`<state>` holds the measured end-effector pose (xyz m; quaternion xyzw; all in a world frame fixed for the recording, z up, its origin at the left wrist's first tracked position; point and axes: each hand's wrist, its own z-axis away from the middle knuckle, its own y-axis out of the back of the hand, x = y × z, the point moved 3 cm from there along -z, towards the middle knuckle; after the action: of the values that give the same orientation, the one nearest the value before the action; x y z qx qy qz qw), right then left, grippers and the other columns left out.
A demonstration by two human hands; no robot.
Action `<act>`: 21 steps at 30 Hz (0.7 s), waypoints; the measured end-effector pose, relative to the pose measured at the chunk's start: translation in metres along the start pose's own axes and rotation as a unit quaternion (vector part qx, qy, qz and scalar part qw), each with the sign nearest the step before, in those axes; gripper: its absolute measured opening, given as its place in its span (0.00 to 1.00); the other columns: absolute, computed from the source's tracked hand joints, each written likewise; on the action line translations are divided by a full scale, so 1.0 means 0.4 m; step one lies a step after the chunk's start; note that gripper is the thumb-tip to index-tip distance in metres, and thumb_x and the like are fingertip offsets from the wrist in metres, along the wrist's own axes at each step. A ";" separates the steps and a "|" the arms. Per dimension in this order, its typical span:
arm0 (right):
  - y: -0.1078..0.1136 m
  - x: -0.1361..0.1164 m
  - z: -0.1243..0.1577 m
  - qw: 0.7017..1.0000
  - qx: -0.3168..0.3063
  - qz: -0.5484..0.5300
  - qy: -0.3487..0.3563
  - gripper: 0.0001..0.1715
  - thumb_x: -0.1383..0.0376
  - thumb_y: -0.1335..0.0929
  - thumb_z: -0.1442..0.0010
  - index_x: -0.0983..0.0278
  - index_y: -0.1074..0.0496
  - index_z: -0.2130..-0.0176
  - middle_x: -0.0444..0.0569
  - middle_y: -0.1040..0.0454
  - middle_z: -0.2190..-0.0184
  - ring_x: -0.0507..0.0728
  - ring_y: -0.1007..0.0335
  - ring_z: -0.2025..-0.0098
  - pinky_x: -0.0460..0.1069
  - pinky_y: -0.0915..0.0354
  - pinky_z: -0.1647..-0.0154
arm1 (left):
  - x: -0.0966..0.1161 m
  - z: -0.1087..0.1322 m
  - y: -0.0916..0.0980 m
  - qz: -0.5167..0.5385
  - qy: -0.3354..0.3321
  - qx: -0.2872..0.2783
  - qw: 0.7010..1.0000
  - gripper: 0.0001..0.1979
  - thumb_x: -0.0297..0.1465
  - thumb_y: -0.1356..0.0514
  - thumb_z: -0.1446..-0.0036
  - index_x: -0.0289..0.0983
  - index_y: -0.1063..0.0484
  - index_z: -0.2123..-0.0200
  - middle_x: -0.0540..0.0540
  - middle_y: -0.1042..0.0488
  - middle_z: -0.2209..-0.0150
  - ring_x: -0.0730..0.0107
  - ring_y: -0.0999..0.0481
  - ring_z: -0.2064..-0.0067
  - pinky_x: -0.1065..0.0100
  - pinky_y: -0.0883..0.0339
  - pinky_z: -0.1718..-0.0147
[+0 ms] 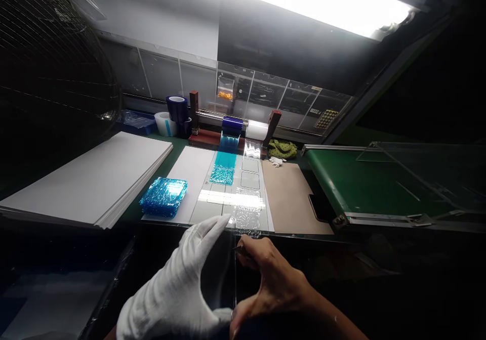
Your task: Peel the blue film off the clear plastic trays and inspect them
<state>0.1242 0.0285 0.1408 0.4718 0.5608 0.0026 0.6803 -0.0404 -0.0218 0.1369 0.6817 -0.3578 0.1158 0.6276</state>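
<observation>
My left hand (pixel 182 287), in a white glove, has its fingers stretched up along the left edge of a thin clear panel (pixel 232 274) held upright near me. My bare right hand (pixel 271 282) grips the same panel from the right, thumb at its lower edge and fingers pinched at its top. Just beyond, a strip of clear film (pixel 248 208) runs down a grey template (pixel 231 201) from a roll holder (pixel 231 127) that also carries blue film (pixel 227 160).
A stack of blue-wrapped pieces (pixel 164 197) lies left of the template. White sheets (pixel 91 178) are piled at far left. A brown board (pixel 290 196), a phone (pixel 319 207) and a green conveyor (pixel 364 185) sit to the right. Tape rolls (pixel 172 115) stand at the back.
</observation>
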 end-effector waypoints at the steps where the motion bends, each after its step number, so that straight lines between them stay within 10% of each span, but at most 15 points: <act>1: -0.001 0.000 0.002 1.000 0.000 -0.001 -0.002 0.48 0.40 0.25 0.78 0.64 0.35 0.62 0.41 0.36 0.73 0.51 0.41 0.71 0.44 0.38 0.75 | 0.001 0.002 -0.001 0.000 -0.003 0.000 1.000 0.58 0.52 0.36 0.62 0.43 0.67 0.35 0.38 0.53 0.35 0.45 0.46 0.37 0.49 0.40 0.43; 21: -0.011 -0.017 0.004 1.000 -0.014 0.010 0.023 0.38 0.38 0.28 0.68 0.64 0.37 0.71 0.39 0.42 0.77 0.48 0.48 0.76 0.42 0.45 0.80 | 0.017 -0.007 0.023 0.021 -0.019 -0.020 0.999 0.59 0.46 0.33 0.65 0.46 0.65 0.35 0.40 0.49 0.37 0.47 0.44 0.39 0.51 0.37 0.45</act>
<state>0.1205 0.0214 0.1430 0.4680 0.5716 0.0282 0.6733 -0.0406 -0.0210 0.1489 0.6632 -0.3862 0.1094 0.6317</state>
